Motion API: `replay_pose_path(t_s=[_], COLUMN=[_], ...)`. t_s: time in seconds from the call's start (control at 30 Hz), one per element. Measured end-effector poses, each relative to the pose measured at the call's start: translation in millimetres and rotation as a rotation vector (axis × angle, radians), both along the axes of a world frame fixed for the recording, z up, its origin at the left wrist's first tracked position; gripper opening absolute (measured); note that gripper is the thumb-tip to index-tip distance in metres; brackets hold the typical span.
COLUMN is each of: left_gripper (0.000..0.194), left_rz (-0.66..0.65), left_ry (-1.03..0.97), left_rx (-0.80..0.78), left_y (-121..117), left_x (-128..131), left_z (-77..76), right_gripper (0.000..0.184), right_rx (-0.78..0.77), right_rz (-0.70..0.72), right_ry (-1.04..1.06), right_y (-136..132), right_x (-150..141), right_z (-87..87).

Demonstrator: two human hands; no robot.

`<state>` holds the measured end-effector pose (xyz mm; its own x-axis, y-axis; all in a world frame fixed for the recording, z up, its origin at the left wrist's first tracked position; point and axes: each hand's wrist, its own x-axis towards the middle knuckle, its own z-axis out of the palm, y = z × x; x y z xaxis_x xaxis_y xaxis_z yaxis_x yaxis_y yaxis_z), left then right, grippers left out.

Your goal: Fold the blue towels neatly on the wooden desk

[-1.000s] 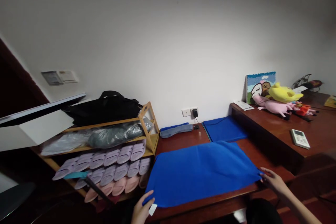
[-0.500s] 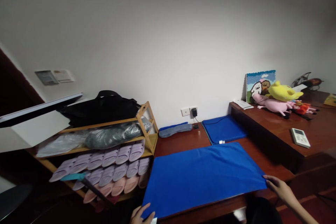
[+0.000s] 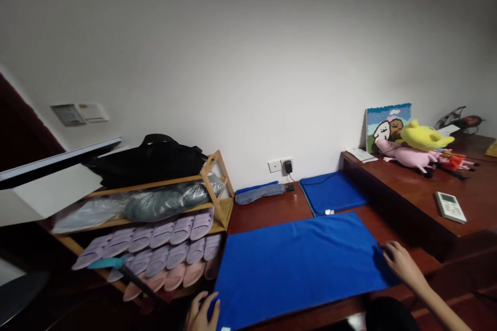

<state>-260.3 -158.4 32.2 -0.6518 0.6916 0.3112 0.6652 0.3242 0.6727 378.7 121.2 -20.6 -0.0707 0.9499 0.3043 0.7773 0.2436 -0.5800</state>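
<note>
A blue cloth [image 3: 298, 269] lies spread flat on the brown wooden desk, with slight wrinkles toward its right half. My left hand [image 3: 202, 313] is at the cloth's near left corner, fingers apart and bent, holding nothing that I can see. Over the right edge of the cloth is my right hand [image 3: 402, 265], its fingers loosely curved and a shadow beneath them; no cloth shows in its grip. A folded blue cloth [image 3: 334, 194] with a white tag rests farther back on the desk. Beside the wall lies a rolled grey-blue cloth [image 3: 260, 194].
On the left stands a wooden rack [image 3: 221, 201] with several purple and pink slippers [image 3: 180, 230] and a black bag [image 3: 151, 163] on top. A raised brown surface [image 3: 419, 186] at the right bears plush toys [image 3: 423, 137] and a white remote [image 3: 450, 207]. A black plug [image 3: 288, 166] sits in the wall outlet.
My right hand has let go of the cloth's right edge and moved up and slightly left over it. My left hand has shifted a little left, its fingers off the corner.
</note>
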Motion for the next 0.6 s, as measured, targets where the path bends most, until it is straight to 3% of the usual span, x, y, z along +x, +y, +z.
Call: replay_pose_path(t_s=[0.17, 0.27, 0.47, 0.6], left_gripper=[0.042, 0.051, 0.054, 0.053], left_rz=[-0.231, -0.28, -0.247, -0.229], left_ry=[0.175, 0.261, 0.32, 0.446], left_rx=[-0.113, -0.199, -0.364, -0.364], left_y=[54.2, 80.3, 81.2, 92.8], left_x=[5.5, 6.1, -6.5, -23.8], left_z=[10.4, 6.8, -13.5, -19.1], right_gripper=[0.058, 0.059, 0.066, 0.068], right_rx=[-0.035, -0.07, -0.134, -0.155], right_rz=[0.132, 0.169, 0.129, 0.104], right_ry=[-0.129, -0.18, -0.264, -0.413], right_y=[56.3, 84.8, 106.8, 111.6], right_x=[-68.1, -96.7, -97.6, -94.7], right_z=[19.9, 20.6, -8.8, -18.7])
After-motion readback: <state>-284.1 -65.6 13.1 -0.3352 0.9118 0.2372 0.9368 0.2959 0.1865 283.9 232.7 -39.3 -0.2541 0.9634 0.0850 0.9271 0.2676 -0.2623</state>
